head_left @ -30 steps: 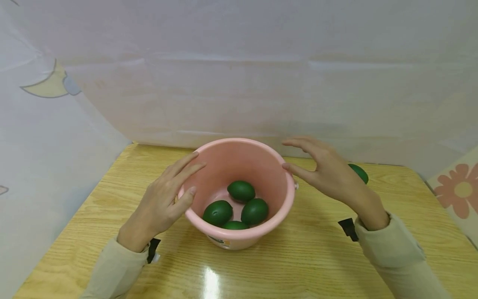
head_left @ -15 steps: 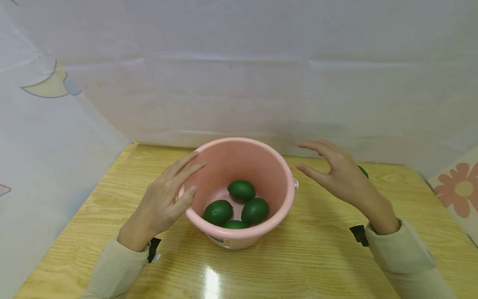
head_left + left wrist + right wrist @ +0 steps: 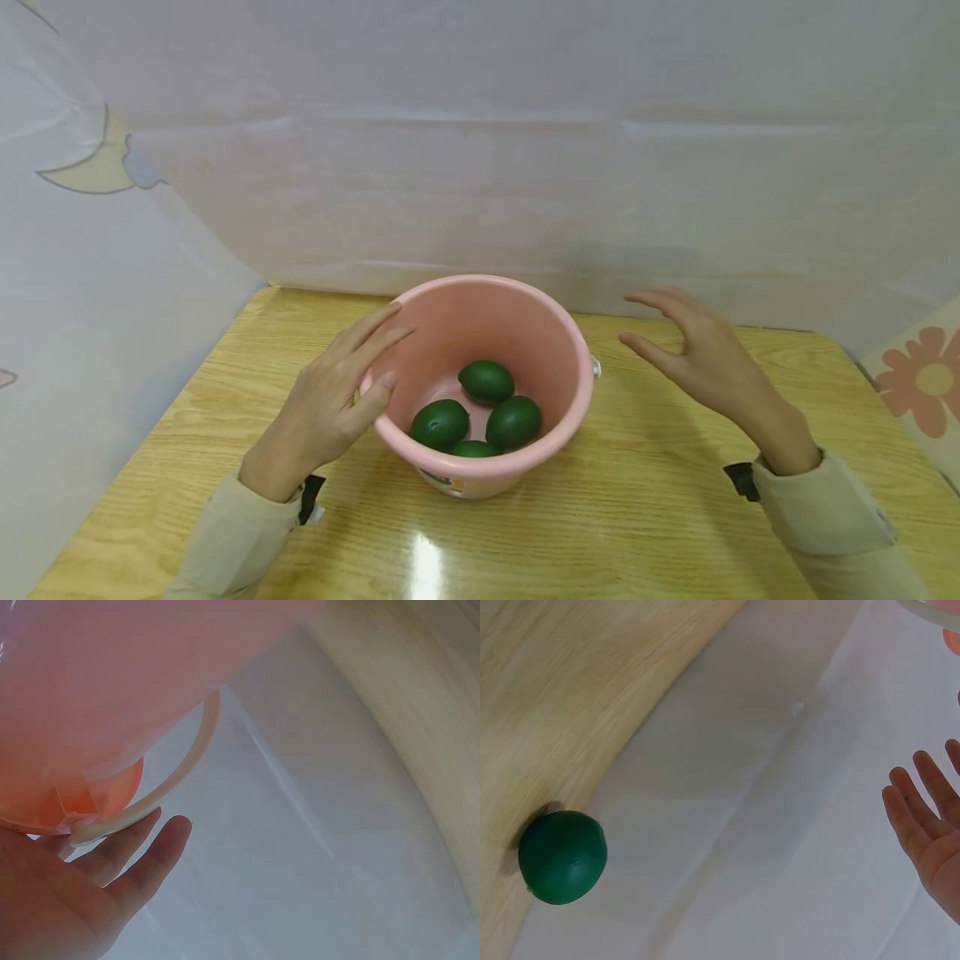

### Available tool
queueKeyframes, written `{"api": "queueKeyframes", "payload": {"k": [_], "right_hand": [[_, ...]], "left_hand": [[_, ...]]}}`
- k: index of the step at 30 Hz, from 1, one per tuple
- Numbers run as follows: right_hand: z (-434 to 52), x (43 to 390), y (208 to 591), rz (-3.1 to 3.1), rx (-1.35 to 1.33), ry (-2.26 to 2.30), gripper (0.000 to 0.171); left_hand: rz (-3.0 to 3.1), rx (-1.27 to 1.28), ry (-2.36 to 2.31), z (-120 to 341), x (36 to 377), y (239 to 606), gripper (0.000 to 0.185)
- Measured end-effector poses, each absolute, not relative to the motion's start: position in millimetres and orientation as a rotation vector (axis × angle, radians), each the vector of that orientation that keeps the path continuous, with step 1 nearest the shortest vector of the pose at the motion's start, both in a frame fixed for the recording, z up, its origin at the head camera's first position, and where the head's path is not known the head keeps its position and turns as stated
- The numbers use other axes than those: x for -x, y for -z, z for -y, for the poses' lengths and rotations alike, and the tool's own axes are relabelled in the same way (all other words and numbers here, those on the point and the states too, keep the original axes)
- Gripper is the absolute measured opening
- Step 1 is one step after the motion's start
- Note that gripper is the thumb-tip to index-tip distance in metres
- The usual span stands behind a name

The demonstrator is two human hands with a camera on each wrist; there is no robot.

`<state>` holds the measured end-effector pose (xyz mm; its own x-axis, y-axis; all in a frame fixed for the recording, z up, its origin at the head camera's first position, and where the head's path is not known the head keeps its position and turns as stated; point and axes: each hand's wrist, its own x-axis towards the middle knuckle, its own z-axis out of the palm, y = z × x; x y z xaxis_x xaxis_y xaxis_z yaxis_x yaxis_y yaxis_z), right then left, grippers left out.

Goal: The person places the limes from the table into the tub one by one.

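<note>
A pink bucket (image 3: 551, 442) stands on the table with several dark green, egg-shaped fruits (image 3: 486, 382) at its bottom. My left hand (image 3: 322, 400) rests on its left rim, fingers and thumb reaching over the edge. In the left wrist view the fingers (image 3: 154, 859) stretch out beside the bucket's pale curved handle (image 3: 180, 772). To the right of the bucket my right hand (image 3: 708, 358) hovers above the table, thumb and fingers apart, holding nothing. Another green fruit (image 3: 562, 856) lies on the table in the right wrist view; in the head view my right hand hides it.
The wooden table (image 3: 570, 542) ends at the back against a pale sheet (image 3: 465, 192). Printed sheets also hang at the left and right sides. A white handle joint (image 3: 596, 367) sticks out from the bucket's right side.
My right hand has moved away from the bucket's right rim, to the right, and now covers the loose fruit in the head view. My left hand and the bucket have stayed in place.
</note>
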<state>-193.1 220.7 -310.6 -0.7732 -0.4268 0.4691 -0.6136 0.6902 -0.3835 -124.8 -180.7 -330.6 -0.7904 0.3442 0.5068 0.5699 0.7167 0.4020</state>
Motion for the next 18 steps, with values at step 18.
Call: {"api": "queueKeyframes", "payload": {"k": [18], "right_hand": [[-251, 201, 335, 2.569, -0.781, -0.728, 0.06]], "left_hand": [[2.523, 0.713, 0.777, 181, 125, 331, 0.052]]}}
